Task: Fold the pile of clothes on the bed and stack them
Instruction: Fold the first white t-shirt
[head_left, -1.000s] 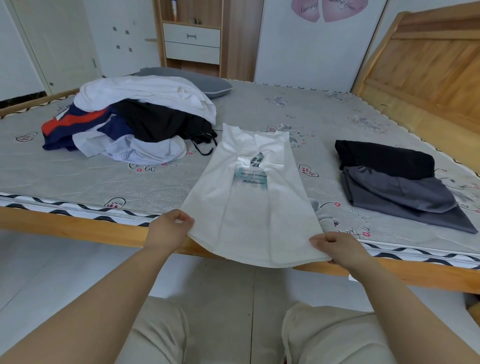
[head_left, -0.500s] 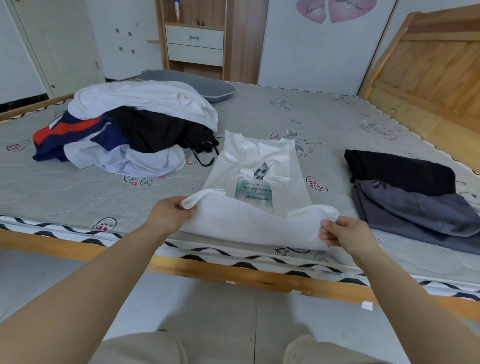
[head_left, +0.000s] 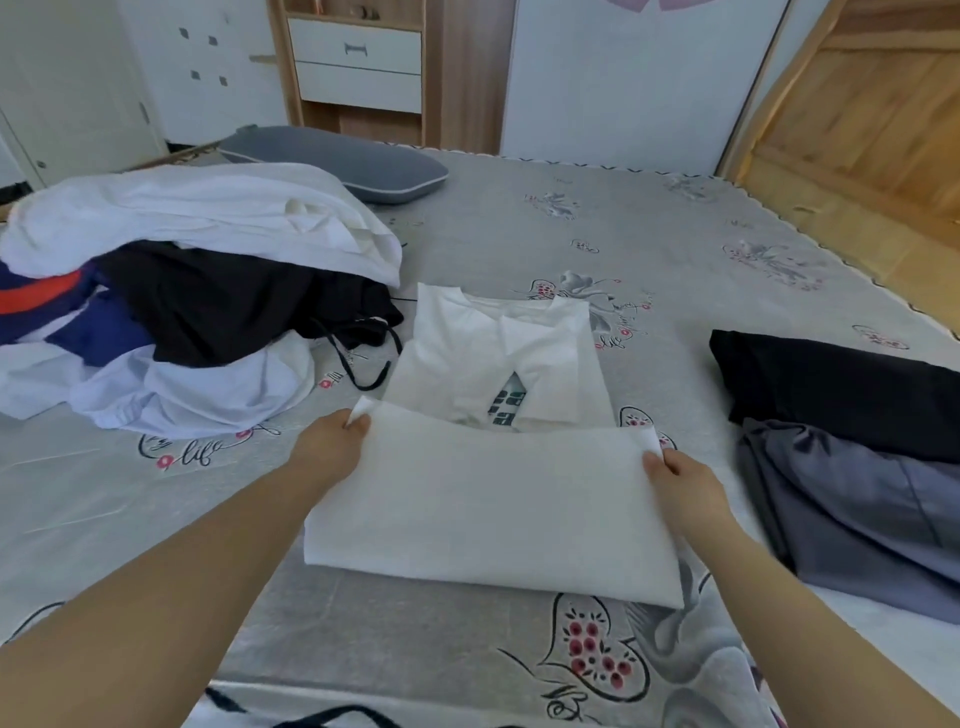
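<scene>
White T-shirt (head_left: 498, 499) flat on the bed (head_left: 675, 249), long axis running away toward the collar. Hem corners pinched, left hand (head_left: 332, 441) and right hand (head_left: 680, 483) each in a closed grip, folded half carried forward; both equally near.

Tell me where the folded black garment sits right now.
In the head view, the folded black garment lies at right on the bed, just behind the grey garment.
</scene>
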